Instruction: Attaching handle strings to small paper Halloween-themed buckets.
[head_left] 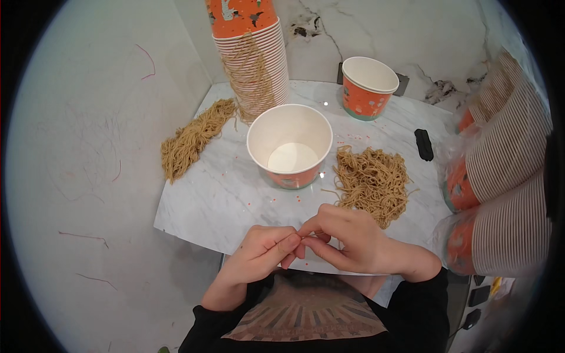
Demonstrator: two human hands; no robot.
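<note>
My left hand (263, 252) and my right hand (347, 238) meet over the table's front edge, fingertips pinched together. Whatever lies between them is too small to make out; a thin light line shows at the fingertips. Just beyond my hands stands an upright orange paper bucket (289, 136) with a white inside that holds nothing. Right of it, close to my right hand, a loose heap of tan noodle-like strands (372, 183) rests on the marble-patterned table (203, 203). Another bundle of such strands (194, 139) lies at the table's left edge.
At the back left rises a tall stack of paper buckets (259, 73), tan strands draped over it. A single bucket (369, 88) stands at the back right, near a small black object (424, 145). Plastic-wrapped bucket stacks (500, 159) line the right side. Tiny orange bits dot the tabletop.
</note>
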